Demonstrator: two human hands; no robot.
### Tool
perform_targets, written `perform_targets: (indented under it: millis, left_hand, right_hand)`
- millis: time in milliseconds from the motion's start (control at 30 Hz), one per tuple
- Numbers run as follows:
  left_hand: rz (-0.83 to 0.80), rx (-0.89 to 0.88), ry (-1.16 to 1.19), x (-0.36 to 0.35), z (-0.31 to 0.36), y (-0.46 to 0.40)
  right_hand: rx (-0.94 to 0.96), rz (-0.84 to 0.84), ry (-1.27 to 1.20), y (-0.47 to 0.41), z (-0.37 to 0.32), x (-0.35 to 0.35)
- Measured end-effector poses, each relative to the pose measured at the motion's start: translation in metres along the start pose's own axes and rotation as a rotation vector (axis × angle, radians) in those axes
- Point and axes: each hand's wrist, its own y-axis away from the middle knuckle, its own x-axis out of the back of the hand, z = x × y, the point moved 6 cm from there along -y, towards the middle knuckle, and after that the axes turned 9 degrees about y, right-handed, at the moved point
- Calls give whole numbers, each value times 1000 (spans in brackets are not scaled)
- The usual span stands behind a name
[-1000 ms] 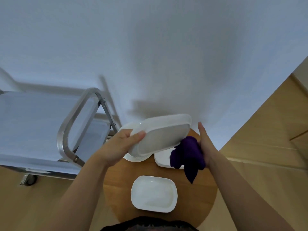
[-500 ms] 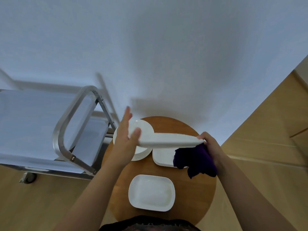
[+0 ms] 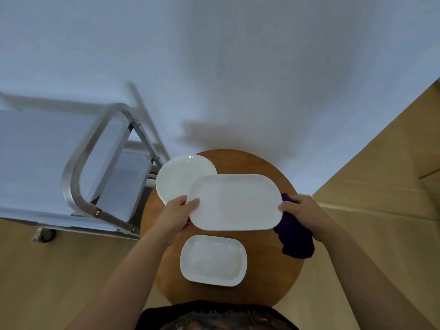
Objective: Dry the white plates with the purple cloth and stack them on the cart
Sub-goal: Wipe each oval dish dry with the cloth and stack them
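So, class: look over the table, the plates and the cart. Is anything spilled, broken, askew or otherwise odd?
Nothing stands out. Both hands hold the oval plate level above the round table, the purple cloth bunched in the right hand. The round plate and small rectangular dish sit flat, intact.

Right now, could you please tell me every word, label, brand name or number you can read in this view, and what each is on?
None: no readable text in this view.
Held plate, round plate and small dish: plain white, no marks showing.
Cloth: plain purple, no tag visible.
Cart and table: no label or number showing.
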Motion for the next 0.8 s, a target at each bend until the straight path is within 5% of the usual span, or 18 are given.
perform_targets:
  millis: [167, 300, 500, 633, 800]
  left_hand:
    - [-154, 192, -16, -31, -31, -33]
    - [-196, 175, -132, -58, -57, -69]
    - [210, 142, -231, -84, -107, -126]
    - [294, 53, -310, -96, -115, -147]
    - [387, -83, -404, -92, -113, -160]
  right_hand:
    - [-105, -79, 152, -24, 36, -4]
    - [-164, -26, 185, -52, 75, -6]
    - [-229, 153, 245, -103, 115, -6]
    - [-187, 316, 367, -134, 111, -7]
    - [-181, 313, 402, -160, 113, -28]
